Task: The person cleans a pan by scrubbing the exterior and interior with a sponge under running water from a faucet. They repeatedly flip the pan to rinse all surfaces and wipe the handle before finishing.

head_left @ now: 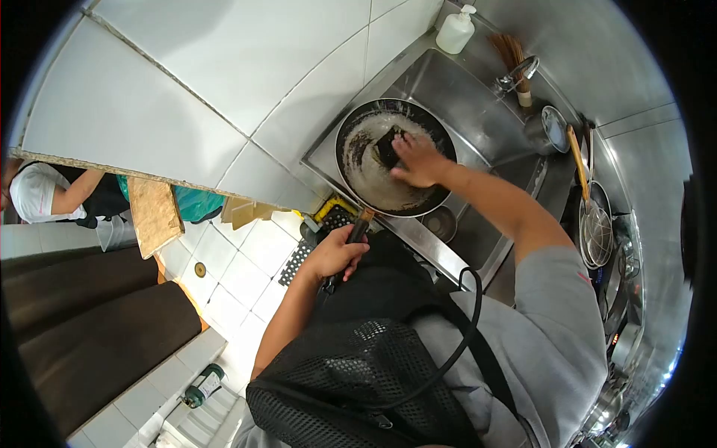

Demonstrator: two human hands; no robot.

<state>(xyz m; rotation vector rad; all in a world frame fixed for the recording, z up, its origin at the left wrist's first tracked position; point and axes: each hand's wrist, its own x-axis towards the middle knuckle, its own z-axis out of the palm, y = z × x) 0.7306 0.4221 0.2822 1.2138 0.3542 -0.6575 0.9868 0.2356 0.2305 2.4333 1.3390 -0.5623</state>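
A black frying pan (pixel 373 179) with white soapy foam inside rests over the steel sink (pixel 455 89). My right hand (pixel 418 160) presses a dark scrubbing sponge (pixel 388 147) against the pan's inner surface. My left hand (pixel 336 254) grips the pan's handle (pixel 360 224) at the sink's front edge, holding the pan tilted toward me.
A white soap bottle (pixel 455 30) stands at the sink's far corner, a brush (pixel 515 63) and tap beside it. A steel pot (pixel 549 127), wooden spoon and wire strainer (pixel 597 231) lie on the right counter. Another person (pixel 52 190) stands at far left.
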